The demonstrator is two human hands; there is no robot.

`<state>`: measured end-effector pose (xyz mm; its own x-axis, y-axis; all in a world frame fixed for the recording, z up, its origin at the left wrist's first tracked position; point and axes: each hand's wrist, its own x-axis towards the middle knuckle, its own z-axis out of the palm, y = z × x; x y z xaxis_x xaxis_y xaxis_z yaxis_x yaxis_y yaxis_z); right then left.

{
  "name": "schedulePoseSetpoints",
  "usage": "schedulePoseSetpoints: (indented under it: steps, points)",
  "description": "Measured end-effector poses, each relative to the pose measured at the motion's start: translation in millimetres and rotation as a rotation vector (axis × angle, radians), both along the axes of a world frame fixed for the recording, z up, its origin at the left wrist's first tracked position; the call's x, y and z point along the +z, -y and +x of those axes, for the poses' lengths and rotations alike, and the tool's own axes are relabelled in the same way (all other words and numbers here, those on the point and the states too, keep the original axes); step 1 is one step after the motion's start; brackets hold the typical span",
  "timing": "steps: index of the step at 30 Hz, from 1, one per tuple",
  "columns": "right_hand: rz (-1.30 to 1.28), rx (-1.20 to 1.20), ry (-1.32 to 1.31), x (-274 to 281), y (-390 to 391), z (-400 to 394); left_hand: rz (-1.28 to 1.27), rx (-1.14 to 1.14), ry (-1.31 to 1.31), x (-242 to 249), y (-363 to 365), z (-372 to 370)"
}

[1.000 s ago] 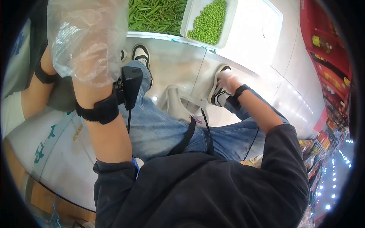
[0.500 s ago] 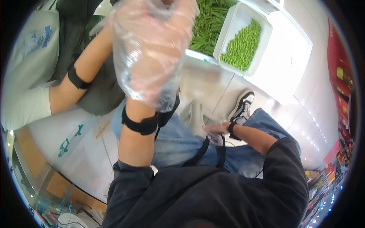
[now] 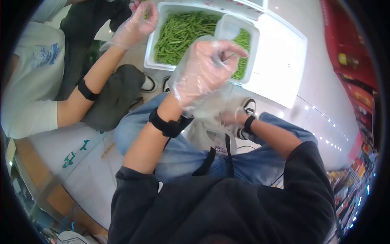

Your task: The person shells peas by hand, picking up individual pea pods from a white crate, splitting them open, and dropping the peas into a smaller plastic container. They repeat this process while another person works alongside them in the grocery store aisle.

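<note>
My left hand [image 3: 207, 67], in a loose clear plastic glove, is raised over the near edge of a white tub [image 3: 226, 29] of shelled green peas [image 3: 242, 40]. Its fingers are curled, with thumb and index finger close together; whatever may be between them is too small to make out. Under and left of the tub, a white foam box [image 3: 148, 55] holds a heap of long green pods [image 3: 185, 30]. Lower down, my right hand [image 3: 232, 118] hovers between my knees near a shoe [image 3: 249, 107]. Motion blurs its fingers.
On the left sits another person, whose gloved hand [image 3: 138, 24] holds something green above the box's left corner. A white foam lid or box [image 3: 280, 53] lies right of the tub. Red shelving [image 3: 349, 53] with goods runs along the right edge.
My left hand has dropped away from the camera and swung right to the tub. My right hand has shifted slightly upward. The other person's hand now shows, and the view has tilted.
</note>
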<state>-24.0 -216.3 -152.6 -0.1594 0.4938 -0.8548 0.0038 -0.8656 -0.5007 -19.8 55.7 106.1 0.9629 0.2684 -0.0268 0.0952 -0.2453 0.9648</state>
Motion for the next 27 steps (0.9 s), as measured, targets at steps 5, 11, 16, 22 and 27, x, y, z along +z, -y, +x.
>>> schedulePoseSetpoints:
  steps: [5,11,16,22,27]
  points:
    - [0.21,-0.302,0.352,181.3,-12.9,129.6,-0.358,-0.026,0.072,8.1,19.3,-26.0]
    - [0.608,-0.332,0.871,496.2,108.0,93.4,-0.345,-0.052,0.246,32.5,15.5,-36.4]
    - [0.425,-0.454,0.954,585.0,118.5,2.2,-0.409,-0.161,0.274,41.0,31.2,-28.9]
    - [0.776,-0.963,0.202,447.7,40.4,-2.3,-0.277,-0.292,0.211,37.8,31.5,-27.6]
    - [0.326,-1.03,0.158,262.5,-38.4,59.3,-0.208,-0.258,0.121,35.6,15.0,-28.1]
